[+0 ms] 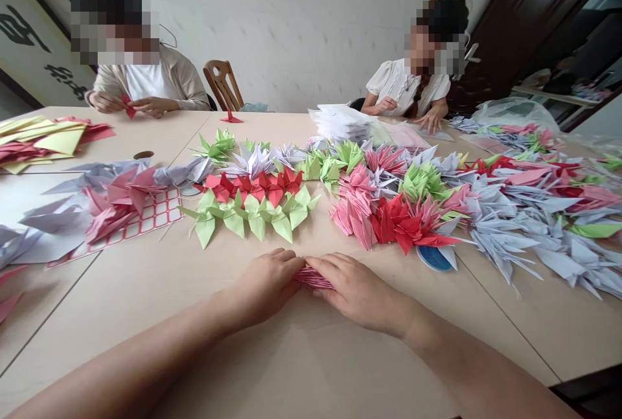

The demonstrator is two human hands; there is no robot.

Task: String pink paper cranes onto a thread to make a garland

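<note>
Squarely between the hands, a narrow strip of pleated pink paper (313, 278) lies on the pale tabletop (301, 367), its long axis running left to right. The left hand (265, 286) and right hand (357, 293) curl closed, pinching its two ends, neither clearly nearer.

Beige table (311, 367) under origami cranes (389, 225)

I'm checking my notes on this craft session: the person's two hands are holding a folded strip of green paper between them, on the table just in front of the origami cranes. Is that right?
Not quite: the folded paper is pink, not green, as the head view shows. The rest stands: the left hand and right hand hold it between them, on the table just in front of the origami cranes.
</note>
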